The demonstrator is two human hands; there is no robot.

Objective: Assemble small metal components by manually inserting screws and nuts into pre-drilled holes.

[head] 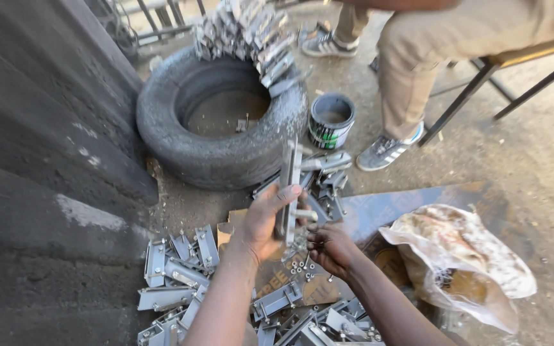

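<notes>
My left hand (265,221) grips a long grey metal bracket (288,186) and holds it upright above the ground. Just to its right, my right hand (329,247) has its fingers pinched at the bracket's lower end, on what looks like a small bolt; I cannot make out the bolt itself. Small loose bolts and nuts (302,266) lie on a cardboard sheet (379,211) under both hands. Several similar metal brackets (174,266) are heaped on the ground by my left forearm.
An old tyre (161,122) lies ahead, with stacked brackets (251,35) on its far rim. A paint tin (330,120) stands beside it. Another person's legs (411,77) and a metal bench (514,61) are at the top right. A plastic bag (463,256) lies right.
</notes>
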